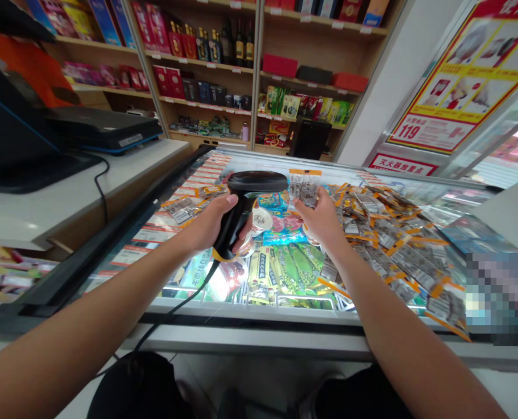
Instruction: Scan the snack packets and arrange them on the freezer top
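My left hand (213,224) is wrapped round the grip of a black corded barcode scanner (247,201), its head pointing right. My right hand (322,220) pinches a small clear packet with an orange strip (303,187) and holds it up just in front of the scanner head. Both hands hover over the glass lid of a chest freezer (259,311). Several similar orange-edged packets (390,244) lie piled on the glass to the right of my right hand.
A white counter (67,192) on the left carries a black register and a dark flat device (104,129). Wooden shelves (254,70) with bottles and boxes stand behind. A red and yellow poster (464,75) hangs at right. Frozen goods show beneath the glass.
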`<state>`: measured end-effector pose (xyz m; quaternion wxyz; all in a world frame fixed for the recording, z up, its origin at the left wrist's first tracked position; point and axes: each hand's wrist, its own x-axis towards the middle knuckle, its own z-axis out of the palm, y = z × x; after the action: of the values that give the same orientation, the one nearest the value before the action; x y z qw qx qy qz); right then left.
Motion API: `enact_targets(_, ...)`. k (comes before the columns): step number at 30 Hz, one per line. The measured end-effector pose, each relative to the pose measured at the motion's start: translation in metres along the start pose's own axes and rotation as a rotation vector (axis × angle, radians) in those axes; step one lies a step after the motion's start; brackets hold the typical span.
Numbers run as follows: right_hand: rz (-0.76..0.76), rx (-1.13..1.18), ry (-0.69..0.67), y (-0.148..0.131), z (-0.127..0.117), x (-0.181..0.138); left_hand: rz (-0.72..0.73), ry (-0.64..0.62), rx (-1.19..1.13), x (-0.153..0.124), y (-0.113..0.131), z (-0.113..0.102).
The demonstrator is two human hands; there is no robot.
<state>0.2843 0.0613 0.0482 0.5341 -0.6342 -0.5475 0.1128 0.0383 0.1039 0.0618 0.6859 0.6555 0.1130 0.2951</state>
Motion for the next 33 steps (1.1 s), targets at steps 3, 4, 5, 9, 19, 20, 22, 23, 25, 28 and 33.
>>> enact_targets(3,-0.035,-0.134,0.084,-0.001,-0.011,0.002,-0.037,0.045,0.019,0.001,0.0,-0.004)
enact_targets(4,-0.049,-0.206,0.117,-0.003,-0.018,0.003,-0.04,0.055,0.02,0.002,0.0,-0.005)
enact_targets(5,-0.057,-0.282,0.148,-0.006,-0.025,0.004,-0.043,0.063,0.02,0.002,-0.001,-0.006)
enact_targets(9,0.009,-0.574,0.194,-0.011,-0.061,0.01,-0.08,0.087,0.055,0.003,-0.001,-0.009)
enact_targets(19,0.078,-1.185,0.054,0.026,-0.101,-0.011,-0.095,0.149,0.132,0.005,0.005,-0.013)
enact_targets(20,0.039,-1.183,0.07,0.025,-0.099,-0.014,-0.094,0.155,0.14,0.005,0.006,-0.014)
enact_targets(22,-0.065,-1.149,0.089,0.019,-0.09,-0.017,-0.087,0.159,0.141,0.005,0.008,-0.016)
enact_targets(23,-0.122,-1.12,0.086,0.013,-0.084,-0.019,-0.079,0.162,0.137,0.005,0.009,-0.018)
enact_targets(25,-0.234,-1.042,0.035,0.001,-0.065,-0.022,-0.063,0.174,0.127,0.005,0.013,-0.022)
enact_targets(28,-0.379,-0.884,-0.177,-0.018,-0.024,-0.028,-0.028,0.243,0.136,0.004,0.02,-0.033)
enact_targets(33,-0.48,-0.622,-0.457,-0.032,0.058,-0.028,0.016,0.467,0.159,0.0,0.035,-0.06)
